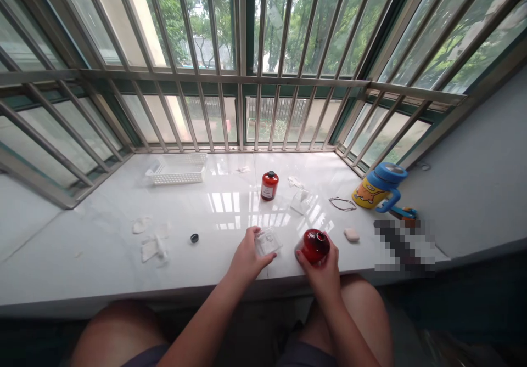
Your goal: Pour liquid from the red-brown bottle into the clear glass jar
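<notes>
My left hand is closed around a small clear plastic box, thumb on its near side and fingers on its far side. To the right, my right hand grips a red glass bottle whose uncapped mouth faces up toward me. A black bottle cap lies on the white sill left of my left hand. Farther back a second red bottle stands upright with a black cap and a white label. Another clear piece, perhaps also a box, lies behind my hands.
A white mesh basket sits at the back left. Crumpled tissues lie at left. On the right are a blue and yellow tumbler, a thin cord loop and a pinkish block. Metal bars line the window.
</notes>
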`<action>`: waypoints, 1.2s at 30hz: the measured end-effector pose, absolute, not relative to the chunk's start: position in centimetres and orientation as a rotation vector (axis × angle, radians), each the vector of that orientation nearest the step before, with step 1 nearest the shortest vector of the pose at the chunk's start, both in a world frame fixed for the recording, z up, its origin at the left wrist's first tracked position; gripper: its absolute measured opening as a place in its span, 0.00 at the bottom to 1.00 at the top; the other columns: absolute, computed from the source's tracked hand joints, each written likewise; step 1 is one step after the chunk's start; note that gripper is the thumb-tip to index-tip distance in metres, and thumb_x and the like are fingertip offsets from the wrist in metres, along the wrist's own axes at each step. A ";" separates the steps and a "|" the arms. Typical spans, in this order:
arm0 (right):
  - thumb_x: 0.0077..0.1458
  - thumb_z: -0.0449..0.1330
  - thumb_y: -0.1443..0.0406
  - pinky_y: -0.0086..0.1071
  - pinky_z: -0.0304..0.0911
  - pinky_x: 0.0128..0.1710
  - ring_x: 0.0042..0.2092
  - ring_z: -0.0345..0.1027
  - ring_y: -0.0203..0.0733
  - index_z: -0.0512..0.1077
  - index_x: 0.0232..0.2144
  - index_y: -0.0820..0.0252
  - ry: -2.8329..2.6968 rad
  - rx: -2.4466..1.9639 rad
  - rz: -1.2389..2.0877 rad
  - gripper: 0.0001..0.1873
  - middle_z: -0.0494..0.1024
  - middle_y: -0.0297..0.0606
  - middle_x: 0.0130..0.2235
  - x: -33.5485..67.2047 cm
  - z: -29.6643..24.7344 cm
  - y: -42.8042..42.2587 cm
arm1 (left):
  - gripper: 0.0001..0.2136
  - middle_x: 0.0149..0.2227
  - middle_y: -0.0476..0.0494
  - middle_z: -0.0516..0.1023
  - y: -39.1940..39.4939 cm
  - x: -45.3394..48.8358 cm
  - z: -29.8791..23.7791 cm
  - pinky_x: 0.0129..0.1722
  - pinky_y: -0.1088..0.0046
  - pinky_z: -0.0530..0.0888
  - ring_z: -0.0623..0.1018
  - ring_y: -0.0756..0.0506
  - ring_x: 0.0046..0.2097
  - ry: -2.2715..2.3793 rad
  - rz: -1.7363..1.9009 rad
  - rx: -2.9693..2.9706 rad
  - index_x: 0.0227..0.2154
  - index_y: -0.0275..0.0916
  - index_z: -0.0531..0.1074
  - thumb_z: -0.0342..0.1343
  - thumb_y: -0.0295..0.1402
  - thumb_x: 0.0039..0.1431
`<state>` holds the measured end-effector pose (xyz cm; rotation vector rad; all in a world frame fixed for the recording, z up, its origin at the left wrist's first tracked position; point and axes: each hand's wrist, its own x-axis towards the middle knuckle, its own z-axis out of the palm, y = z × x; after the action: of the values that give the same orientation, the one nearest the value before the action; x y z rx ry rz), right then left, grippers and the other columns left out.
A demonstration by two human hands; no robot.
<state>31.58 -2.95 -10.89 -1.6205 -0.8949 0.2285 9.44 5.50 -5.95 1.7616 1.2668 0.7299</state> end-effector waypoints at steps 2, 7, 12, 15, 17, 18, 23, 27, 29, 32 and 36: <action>0.43 0.77 0.45 0.52 0.71 0.61 0.61 0.72 0.59 0.58 0.70 0.53 -0.786 -1.623 0.246 0.58 0.67 0.51 0.66 30.8 -10.6 -2.9 | 0.32 0.58 0.36 0.79 4.6 7.5 -6.0 0.59 0.53 0.76 0.80 0.34 0.59 1.320 0.742 1.719 0.57 0.42 0.64 0.72 0.38 0.52; 0.38 0.79 0.43 0.56 0.70 0.59 0.57 0.74 0.62 0.62 0.64 0.55 -0.670 -1.708 0.209 0.57 0.74 0.51 0.59 29.3 -9.6 -2.1 | 0.30 0.59 0.36 0.78 3.0 3.7 -6.3 0.58 0.52 0.76 0.79 0.33 0.60 1.450 0.784 1.671 0.56 0.43 0.66 0.71 0.41 0.53; 0.48 0.76 0.46 0.51 0.73 0.57 0.55 0.75 0.57 0.67 0.60 0.54 -1.003 -1.629 0.201 0.43 0.76 0.46 0.56 29.0 -8.9 -1.7 | 0.31 0.62 0.38 0.76 2.0 1.8 -5.6 0.60 0.51 0.78 0.80 0.34 0.59 1.385 0.829 1.695 0.59 0.46 0.69 0.72 0.42 0.53; 0.54 0.74 0.51 0.50 0.73 0.58 0.59 0.73 0.56 0.67 0.62 0.52 -1.355 -1.501 0.154 0.39 0.75 0.46 0.58 28.7 -8.3 -2.0 | 0.32 0.63 0.41 0.76 1.6 1.5 -4.8 0.62 0.51 0.77 0.78 0.36 0.61 1.294 0.905 1.762 0.61 0.49 0.70 0.73 0.40 0.55; 0.57 0.73 0.56 0.51 0.72 0.60 0.61 0.71 0.56 0.65 0.65 0.52 -1.521 -1.437 0.102 0.38 0.74 0.47 0.59 28.5 -7.6 -2.1 | 0.32 0.62 0.42 0.76 1.4 1.4 -4.3 0.61 0.53 0.78 0.78 0.36 0.62 1.255 0.947 1.790 0.62 0.50 0.70 0.73 0.39 0.55; 0.58 0.72 0.58 0.52 0.72 0.61 0.62 0.71 0.57 0.64 0.66 0.52 -1.582 -1.415 0.081 0.38 0.74 0.47 0.60 28.3 -7.2 -2.2 | 0.33 0.62 0.42 0.76 1.3 1.5 -4.1 0.61 0.53 0.79 0.78 0.37 0.61 1.243 0.959 1.800 0.62 0.51 0.70 0.74 0.39 0.54; 0.61 0.67 0.65 0.57 0.70 0.61 0.61 0.71 0.59 0.63 0.68 0.50 -1.770 -1.398 -0.050 0.35 0.75 0.48 0.60 27.9 -5.1 -1.8 | 0.35 0.61 0.41 0.77 0.9 1.6 -3.9 0.59 0.53 0.80 0.79 0.36 0.59 1.205 0.965 1.839 0.63 0.50 0.70 0.76 0.39 0.53; 0.62 0.66 0.65 0.62 0.65 0.65 0.61 0.72 0.60 0.63 0.68 0.50 -1.849 -1.419 -0.171 0.34 0.76 0.48 0.60 28.0 -4.2 -1.4 | 0.34 0.61 0.41 0.77 0.7 1.6 -3.9 0.59 0.52 0.80 0.79 0.36 0.60 1.193 0.950 1.839 0.63 0.50 0.71 0.75 0.39 0.53; 0.63 0.65 0.65 0.63 0.60 0.68 0.62 0.71 0.59 0.64 0.68 0.51 -1.885 -1.429 -0.207 0.33 0.75 0.48 0.61 28.0 -4.0 -1.3 | 0.34 0.61 0.41 0.77 0.6 1.6 -3.8 0.59 0.53 0.80 0.78 0.36 0.60 1.193 0.940 1.832 0.63 0.50 0.70 0.75 0.40 0.53; 0.63 0.63 0.67 0.63 0.54 0.71 0.64 0.70 0.58 0.64 0.68 0.50 -1.939 -1.448 -0.233 0.33 0.75 0.47 0.61 28.0 -3.9 -1.4 | 0.34 0.62 0.41 0.77 0.6 1.7 -3.7 0.60 0.53 0.79 0.78 0.36 0.61 1.195 0.919 1.828 0.63 0.50 0.70 0.75 0.42 0.53; 0.64 0.62 0.68 0.61 0.48 0.73 0.65 0.68 0.57 0.64 0.69 0.47 -2.016 -1.448 -0.261 0.33 0.75 0.45 0.62 28.0 -3.8 -1.5 | 0.35 0.61 0.40 0.77 0.5 1.8 -3.8 0.61 0.50 0.78 0.78 0.35 0.60 1.192 0.906 1.841 0.63 0.49 0.71 0.75 0.42 0.53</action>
<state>28.02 -1.54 -3.83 -1.4480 -2.0156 -0.2608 1.84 0.50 -3.81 1.8410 1.1920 0.9065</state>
